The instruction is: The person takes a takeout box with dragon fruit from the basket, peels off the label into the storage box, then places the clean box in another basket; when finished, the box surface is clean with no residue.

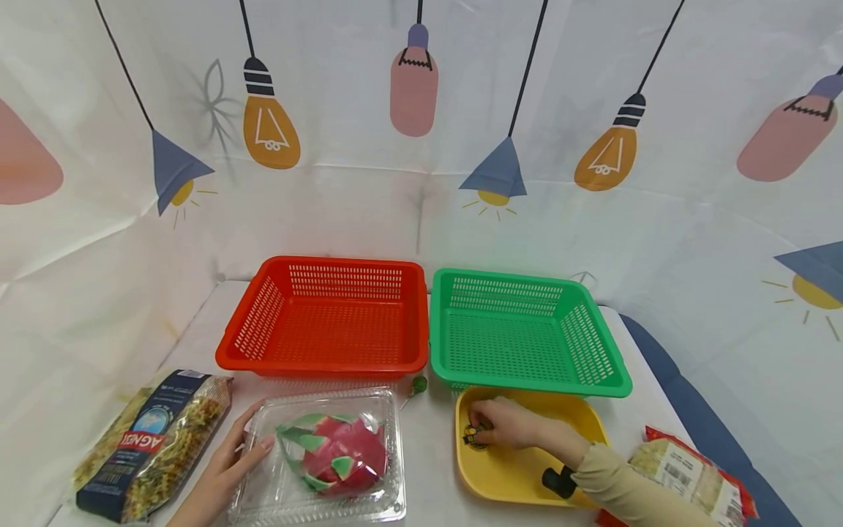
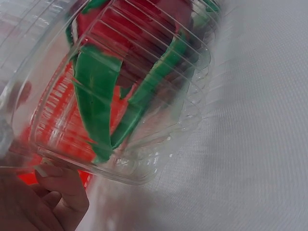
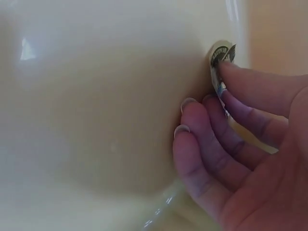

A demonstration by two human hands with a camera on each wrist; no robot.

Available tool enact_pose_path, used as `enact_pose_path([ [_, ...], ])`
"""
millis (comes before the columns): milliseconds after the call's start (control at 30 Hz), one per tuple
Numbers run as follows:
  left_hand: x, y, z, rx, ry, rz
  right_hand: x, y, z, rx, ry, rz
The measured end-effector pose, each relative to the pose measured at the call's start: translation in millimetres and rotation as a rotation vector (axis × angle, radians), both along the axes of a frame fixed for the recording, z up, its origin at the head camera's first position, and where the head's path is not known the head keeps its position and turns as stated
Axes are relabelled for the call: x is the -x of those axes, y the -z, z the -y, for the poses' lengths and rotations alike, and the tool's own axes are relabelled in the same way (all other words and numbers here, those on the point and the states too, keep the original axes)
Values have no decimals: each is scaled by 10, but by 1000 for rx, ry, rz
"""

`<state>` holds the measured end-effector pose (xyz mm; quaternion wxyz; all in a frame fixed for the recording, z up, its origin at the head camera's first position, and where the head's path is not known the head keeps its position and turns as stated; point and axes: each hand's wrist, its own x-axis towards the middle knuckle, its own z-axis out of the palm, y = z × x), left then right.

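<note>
A clear plastic box (image 1: 394, 468) with a dragon fruit (image 1: 349, 455) inside lies at the front middle-left. My left hand (image 1: 227, 468) holds the box by its left side, thumb over the lid. In the left wrist view, curled fingers (image 2: 67, 192) are at the box's edge, and the fruit's green leaves show through the plastic. My right hand (image 1: 510, 424) reaches into a yellow tray (image 1: 500, 479). It pinches a small round printed piece (image 3: 220, 55) between thumb and fingers, close to the tray's wall.
A red basket (image 1: 323, 367) and a green basket (image 1: 533, 384) stand side by side at the back. At the left lies a bag of pasta (image 1: 154, 439); a red-edged food packet (image 1: 691, 468) lies at the right. A small green ball on a stick (image 1: 419, 384) rests below the red basket.
</note>
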<state>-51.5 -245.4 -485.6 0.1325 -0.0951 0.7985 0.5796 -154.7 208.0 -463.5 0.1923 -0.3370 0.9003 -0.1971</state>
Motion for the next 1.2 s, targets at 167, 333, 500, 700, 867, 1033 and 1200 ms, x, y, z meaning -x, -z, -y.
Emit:
enact_pose_path([
  [167,-3,4,-4,-5,-5,-7,-3,12,25,-30,-21,-28],
  [333,6,9,-12,-1,-2,-2,-18,43,42,-62,-30,-66],
  [500,14,9,-25,-6,-5,11,-30,42,23,-92,29,-31],
  [700,13,11,-16,12,-12,0,-20,48,-66,-71,29,-7],
  [867,-6,11,-6,-15,-18,-12,-28,27,-132,-52,25,5],
  [1033,-3,12,1,-28,-18,9,-28,1,-183,-61,24,21],
  [1200,15,15,10,-28,-19,31,-30,-43,-214,-77,8,29],
])
